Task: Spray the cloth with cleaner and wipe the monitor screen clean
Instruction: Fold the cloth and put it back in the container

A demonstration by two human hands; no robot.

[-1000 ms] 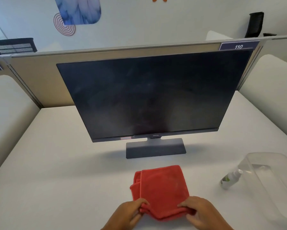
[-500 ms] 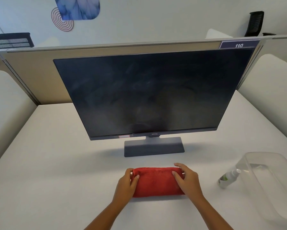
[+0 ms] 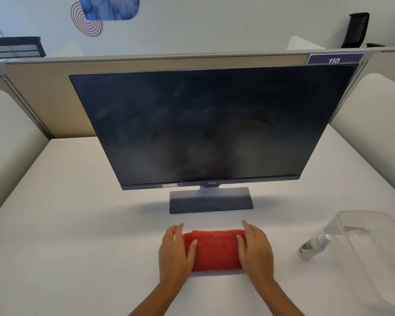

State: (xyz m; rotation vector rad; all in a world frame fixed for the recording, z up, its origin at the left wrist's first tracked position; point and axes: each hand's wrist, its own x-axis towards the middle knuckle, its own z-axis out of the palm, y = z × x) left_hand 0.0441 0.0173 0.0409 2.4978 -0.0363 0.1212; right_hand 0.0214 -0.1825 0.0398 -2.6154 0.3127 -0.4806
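A dark monitor (image 3: 210, 124) with a smeared, dusty screen stands on its grey base (image 3: 211, 200) in the middle of the white desk. In front of the base lies a red cloth (image 3: 214, 249), folded into a narrow rectangle. My left hand (image 3: 175, 254) rests flat on the cloth's left end and my right hand (image 3: 256, 249) on its right end, fingers stretched out, thumbs on top of the cloth. A small clear spray bottle (image 3: 314, 246) with a green label lies on its side to the right of the cloth, untouched.
A clear plastic tub (image 3: 379, 258) sits at the right desk edge, right next to the bottle. A beige partition (image 3: 43, 94) runs behind the monitor, with white side panels left and right. Bare desk lies left of the cloth.
Both hands folded the cloth's near edge forward into a narrow strip, moving away from me towards the monitor base. They now lie flatter on its ends.
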